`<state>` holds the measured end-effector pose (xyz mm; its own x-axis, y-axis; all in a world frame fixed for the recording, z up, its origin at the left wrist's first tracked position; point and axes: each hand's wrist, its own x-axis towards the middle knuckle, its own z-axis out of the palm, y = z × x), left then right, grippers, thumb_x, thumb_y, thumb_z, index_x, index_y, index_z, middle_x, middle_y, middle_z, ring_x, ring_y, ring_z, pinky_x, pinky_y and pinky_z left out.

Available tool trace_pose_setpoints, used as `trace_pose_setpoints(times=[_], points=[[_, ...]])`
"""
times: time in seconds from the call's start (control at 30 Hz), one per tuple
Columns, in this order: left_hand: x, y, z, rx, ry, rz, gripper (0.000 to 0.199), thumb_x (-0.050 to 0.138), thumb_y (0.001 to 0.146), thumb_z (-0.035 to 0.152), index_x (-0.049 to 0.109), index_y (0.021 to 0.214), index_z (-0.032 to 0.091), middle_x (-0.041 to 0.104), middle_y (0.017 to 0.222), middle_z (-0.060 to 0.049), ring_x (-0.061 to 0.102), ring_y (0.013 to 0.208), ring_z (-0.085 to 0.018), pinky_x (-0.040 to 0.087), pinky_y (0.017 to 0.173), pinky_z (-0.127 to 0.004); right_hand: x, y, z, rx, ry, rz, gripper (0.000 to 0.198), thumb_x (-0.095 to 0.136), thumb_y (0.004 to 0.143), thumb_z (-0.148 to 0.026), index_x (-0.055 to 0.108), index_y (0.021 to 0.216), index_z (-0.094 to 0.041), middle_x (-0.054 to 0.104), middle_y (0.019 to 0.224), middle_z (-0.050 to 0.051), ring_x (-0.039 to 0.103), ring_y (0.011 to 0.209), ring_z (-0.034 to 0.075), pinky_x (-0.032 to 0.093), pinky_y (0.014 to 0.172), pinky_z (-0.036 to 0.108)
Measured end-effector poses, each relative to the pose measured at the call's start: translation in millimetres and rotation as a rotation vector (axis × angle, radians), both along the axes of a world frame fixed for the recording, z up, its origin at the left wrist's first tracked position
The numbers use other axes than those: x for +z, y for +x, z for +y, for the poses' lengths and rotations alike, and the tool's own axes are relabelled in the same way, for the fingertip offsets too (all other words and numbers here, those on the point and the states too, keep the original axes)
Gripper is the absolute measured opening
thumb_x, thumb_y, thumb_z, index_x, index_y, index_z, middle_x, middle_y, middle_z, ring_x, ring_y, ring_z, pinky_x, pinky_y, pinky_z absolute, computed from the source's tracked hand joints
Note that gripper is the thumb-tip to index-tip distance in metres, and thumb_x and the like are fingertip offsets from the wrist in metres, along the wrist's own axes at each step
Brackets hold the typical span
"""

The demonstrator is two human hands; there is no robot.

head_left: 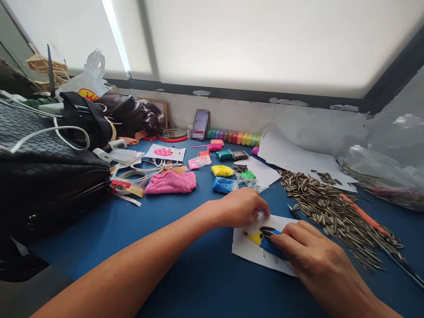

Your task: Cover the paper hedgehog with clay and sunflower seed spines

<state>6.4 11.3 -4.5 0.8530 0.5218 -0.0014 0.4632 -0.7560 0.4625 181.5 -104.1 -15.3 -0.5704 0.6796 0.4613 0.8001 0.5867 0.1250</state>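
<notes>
A white sheet of paper [243, 247] carries a bird-like figure with a yellow clay head [254, 237] and a blue clay body [270, 247]. Dark sunflower seeds [266, 229] sit on the blue clay near the head. My left hand [243, 206] is curled at the paper's top edge, fingertips pressing it down; some fingers are hidden. My right hand [314, 254] is closed over the blue body, thumb and index finger pinching a seed against it. The hand covers the figure's right part.
Loose sunflower seeds [324, 207] are heaped at right, with an orange-handled tool [362, 214] across them. Ahead lie clay packets in yellow [222, 171] and blue [225, 184], and a pink cloth [171, 182]. A black bag [49, 190] fills the left side.
</notes>
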Motion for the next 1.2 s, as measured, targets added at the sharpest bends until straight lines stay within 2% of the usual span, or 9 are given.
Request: trace_pose_setpoints(times=[0.13,0.27,0.37,0.47,0.53,0.67,0.8,1.03,1.2], points=[[-0.4,0,0,0.001,0.009,0.002,0.036,0.052,0.086,0.007,0.074,0.11,0.023,0.062,0.097,-0.006,0.058,0.085,-0.016,0.045,0.077,-0.027,2,-1,-3,-0.012,0.009,0.017,0.029,0.042,0.098,-0.016,0.066,0.084,-0.023,0.063,0.07,0.002,0.059,0.063,0.015,0.043,0.052,0.023],[-1.0,0,0,0.005,0.017,-0.007,0.033,0.052,0.085,0.007,0.072,0.11,0.02,0.065,0.097,-0.007,0.058,0.085,-0.016,0.045,0.077,-0.027,7,6,-5,-0.076,0.023,0.082,0.022,0.046,0.098,-0.023,0.066,0.089,-0.023,0.068,0.077,0.003,0.063,0.068,0.016,0.046,0.059,0.027],[0.0,0,1,0.02,-0.007,-0.012,0.029,0.054,0.086,0.007,0.07,0.109,0.017,0.066,0.095,-0.007,0.058,0.083,-0.015,0.045,0.075,-0.026,15,22,2,-0.124,0.074,0.095,0.027,0.043,0.1,-0.031,0.066,0.09,-0.022,0.071,0.078,0.004,0.066,0.07,0.019,0.049,0.062,0.031],[0.6,0,0,0.047,-0.035,-0.011,0.026,0.054,0.085,0.006,0.069,0.104,0.015,0.066,0.096,-0.007,0.058,0.082,-0.015,0.045,0.071,-0.025,21,47,15,-0.269,0.157,0.047,0.036,0.038,0.101,-0.04,0.067,0.088,-0.023,0.075,0.081,0.007,0.07,0.072,0.024,0.05,0.06,0.036],[-0.3,1,0,0.06,-0.029,-0.017,0.024,0.053,0.084,0.004,0.068,0.1,0.015,0.066,0.099,-0.007,0.059,0.085,-0.015,0.045,0.071,-0.025,21,64,24,-0.339,0.11,0.047,0.039,0.038,0.101,-0.043,0.069,0.088,-0.023,0.075,0.08,0.008,0.07,0.064,0.024,0.046,0.05,0.035],[-5.3,3,0,0.068,0.006,-0.029,0.022,0.051,0.086,0.004,0.068,0.096,0.014,0.066,0.099,-0.007,0.059,0.088,-0.016,0.045,0.075,-0.026,14,85,42,-0.287,0.0,0.021,0.044,0.041,0.099,-0.049,0.075,0.086,-0.023,0.075,0.081,0.008,0.07,0.065,0.021,0.048,0.047,0.03],[-9.5,4,1,0.066,0.027,-0.031,0.02,0.051,0.089,0.008,0.068,0.095,0.015,0.065,0.1,-0.006,0.058,0.088,-0.016,0.044,0.073,-0.026,5,83,54,-0.232,-0.102,-0.076,0.038,0.044,0.099,-0.039,0.077,0.092,-0.023,0.073,0.083,0.006,0.069,0.075,0.02,0.054,0.057,0.029],[-7.6,3,1,0.063,0.07,-0.023,0.02,0.052,0.089,0.009,0.067,0.099,0.016,0.063,0.1,-0.007,0.057,0.091,-0.017,0.046,0.078,-0.028,-5,75,62,-0.253,-0.021,-0.201,0.034,0.043,0.097,-0.026,0.072,0.08,-0.018,0.065,0.073,0.008,0.062,0.072,0.024,0.048,0.058,0.034],[-4.9,1,2,0.033,0.079,0.013,0.023,0.052,0.084,0.004,0.065,0.101,0.014,0.063,0.102,-0.008,0.058,0.09,-0.017,0.047,0.078,-0.027,-4,73,61,-0.239,0.024,-0.234,0.035,0.039,0.091,-0.007,0.063,0.068,-0.021,0.057,0.067,0.005,0.054,0.067,0.021,0.04,0.056,0.03]])
